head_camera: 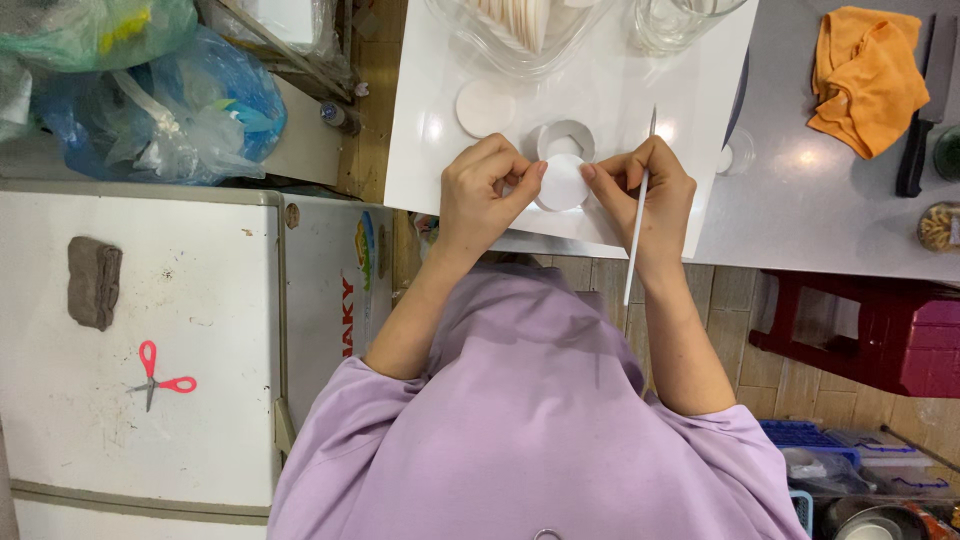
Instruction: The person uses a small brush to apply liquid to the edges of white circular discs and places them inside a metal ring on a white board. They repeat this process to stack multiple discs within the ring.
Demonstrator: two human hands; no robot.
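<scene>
**Two hands pinch a thin white disc over a white board**

The left hand and the right hand meet at a round white disc, flat, thin and matte, like a wafer or wrapper. Each hand nips an opposite edge of it between thumb and fingertips, so the disc is held between both, just above the glossy white board near its front edge. The right hand also clamps a slim white stick, straight and smooth, running from above the knuckles down past the wrist.

Right behind the disc stands a small grey ring-shaped cutter with thin metal-like walls. A second white disc lies flat on the board to its left. At the board's far edge sit a clear bowl holding a stack of pale rounds and a clear glass.

To the right, on the grey counter, lie a crumpled orange cloth and a black-handled knife. On the left, red-handled scissors rest on a scuffed white appliance top.
</scene>
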